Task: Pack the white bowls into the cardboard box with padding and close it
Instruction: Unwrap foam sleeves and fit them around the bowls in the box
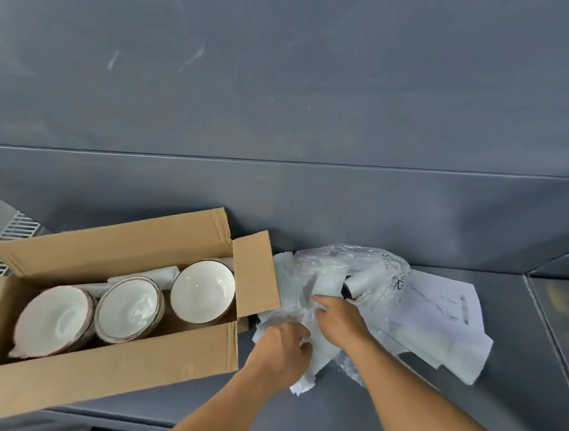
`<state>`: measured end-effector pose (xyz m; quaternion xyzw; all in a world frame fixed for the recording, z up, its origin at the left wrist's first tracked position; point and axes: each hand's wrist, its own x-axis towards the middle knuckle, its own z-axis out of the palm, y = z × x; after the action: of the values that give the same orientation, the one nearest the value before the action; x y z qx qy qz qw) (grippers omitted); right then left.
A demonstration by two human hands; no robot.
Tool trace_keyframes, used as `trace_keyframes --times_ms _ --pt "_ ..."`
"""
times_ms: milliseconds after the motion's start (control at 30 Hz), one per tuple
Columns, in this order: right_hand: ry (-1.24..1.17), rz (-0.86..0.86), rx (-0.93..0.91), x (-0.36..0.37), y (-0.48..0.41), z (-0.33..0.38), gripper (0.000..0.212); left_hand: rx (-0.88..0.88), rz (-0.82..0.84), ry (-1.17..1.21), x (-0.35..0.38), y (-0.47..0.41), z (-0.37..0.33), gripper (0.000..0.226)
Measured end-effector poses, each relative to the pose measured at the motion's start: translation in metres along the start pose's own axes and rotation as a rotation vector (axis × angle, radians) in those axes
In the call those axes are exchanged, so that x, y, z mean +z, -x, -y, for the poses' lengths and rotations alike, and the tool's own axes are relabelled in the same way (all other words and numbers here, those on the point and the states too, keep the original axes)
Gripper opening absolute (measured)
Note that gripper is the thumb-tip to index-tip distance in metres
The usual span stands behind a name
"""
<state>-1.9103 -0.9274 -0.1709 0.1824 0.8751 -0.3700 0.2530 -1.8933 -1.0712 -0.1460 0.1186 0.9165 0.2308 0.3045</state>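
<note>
Now the breakable white bowls [202, 290] sit in the cardboard box [103, 381], lower left. Beside it, left hand [282, 348] and right hand [340, 317] curl fingers round soft, light padding [292, 276]; grab big bunches.

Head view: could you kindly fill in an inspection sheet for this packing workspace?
Surface: grey table, no spills seen.
Job's things: open cardboard box holds three tilted white bowls, with white padding behind them; padding sheets lie outside, right of the box.
Clutter: clear plastic bag, printed paper.
Grippers: left hand grips the padding sheets; right hand rests on them, grip unclear.
Cables: nothing seen.
Surroundings: grey wall, white grille at far left.
</note>
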Motion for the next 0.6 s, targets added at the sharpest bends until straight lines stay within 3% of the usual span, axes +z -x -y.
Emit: trace_keyframes --times_ms 133,300,500,600 --pt "-0.016 0.077 0.032 0.008 -0.015 0.006 0.046 -0.046 -0.002 0.047 -0.004 0.003 0.011 0.027" --pt "0.0 -0.002 0.105 0.002 -0.018 0.003 0.038 -0.051 -0.016 0.074 -0.006 -0.002 0.01 0.032" --pt "-0.439 -0.226 0.123 -0.022 0.007 0.011 0.019 -0.019 -0.128 0.102 -0.011 -0.009 -0.01 0.051" --pt "-0.654 -0.195 0.186 -0.04 0.02 0.014 0.02 0.04 -0.208 0.129 -0.016 -0.009 -0.022 0.058"
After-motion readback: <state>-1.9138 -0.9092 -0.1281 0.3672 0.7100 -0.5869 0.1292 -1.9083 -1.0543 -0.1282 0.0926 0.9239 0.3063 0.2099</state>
